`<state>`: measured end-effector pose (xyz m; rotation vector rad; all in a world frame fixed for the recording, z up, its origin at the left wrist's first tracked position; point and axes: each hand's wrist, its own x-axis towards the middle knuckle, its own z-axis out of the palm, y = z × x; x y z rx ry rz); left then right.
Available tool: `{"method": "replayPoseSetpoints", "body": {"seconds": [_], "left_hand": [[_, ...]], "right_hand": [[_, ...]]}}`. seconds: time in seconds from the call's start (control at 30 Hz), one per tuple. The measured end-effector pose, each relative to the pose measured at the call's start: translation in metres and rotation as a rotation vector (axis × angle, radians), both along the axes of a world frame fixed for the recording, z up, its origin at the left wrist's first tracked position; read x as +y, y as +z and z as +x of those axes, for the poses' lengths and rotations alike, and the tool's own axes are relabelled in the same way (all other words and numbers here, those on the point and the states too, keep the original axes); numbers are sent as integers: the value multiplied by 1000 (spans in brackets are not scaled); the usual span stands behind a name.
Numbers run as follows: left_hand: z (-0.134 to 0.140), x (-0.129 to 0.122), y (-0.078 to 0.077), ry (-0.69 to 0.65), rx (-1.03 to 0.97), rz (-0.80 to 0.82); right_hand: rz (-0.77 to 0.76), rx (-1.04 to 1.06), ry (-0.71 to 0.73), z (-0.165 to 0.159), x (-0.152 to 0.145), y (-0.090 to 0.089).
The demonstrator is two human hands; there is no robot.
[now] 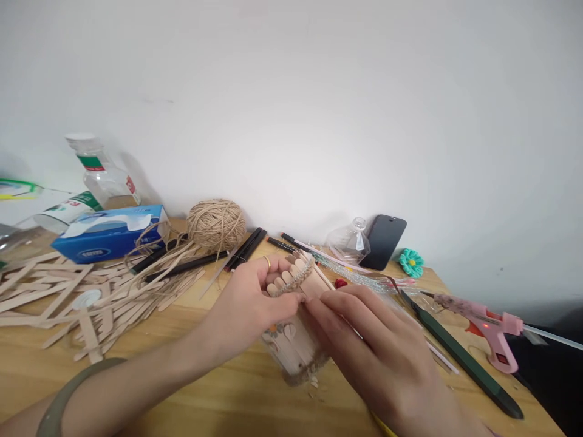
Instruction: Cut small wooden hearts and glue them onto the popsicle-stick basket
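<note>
A small box made of wooden craft sticks [294, 349], its rounded stick ends edged with twine, tilts above the table in front of me. My left hand [252, 297], a ring on one finger, grips its upper left side, thumb across the front. Against the front and right side press the bent fingers of my right hand [368, 340], their tips meeting the left thumb. Whatever small piece may lie between those fingertips is hidden. An orange spot and pale oval pieces decorate the box front below my thumb.
Loose craft sticks [50, 291] cover the left. Behind are a tissue pack [109, 233], glass bottle [107, 182], twine ball [216, 224] and black markers [246, 249]. On the right are a phone [385, 241], teal flower [411, 263], dark green tweezers [464, 358] and pink glue gun [494, 328].
</note>
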<state>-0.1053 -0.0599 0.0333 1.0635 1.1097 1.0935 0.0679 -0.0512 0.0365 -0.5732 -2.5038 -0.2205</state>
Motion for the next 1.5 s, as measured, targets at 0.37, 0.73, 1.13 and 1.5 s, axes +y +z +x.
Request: {"method": "replayPoseSetpoints", "body": {"seconds": [0.37,0.73,1.13,1.5], "left_hand": [[-2,-4,0,-62,-111,71],[2,0,-2,8,-34,0],[0,-4,-5,-13,-89,-2],[0,-1,-10,-3,-166,-10]], "right_hand": [[-276,269,-64,-9,-1,6],[-182,267,-79,-13,1,1],[-240,250,-69,-13,0,5],[-780,739,-87,2,9,1]]}}
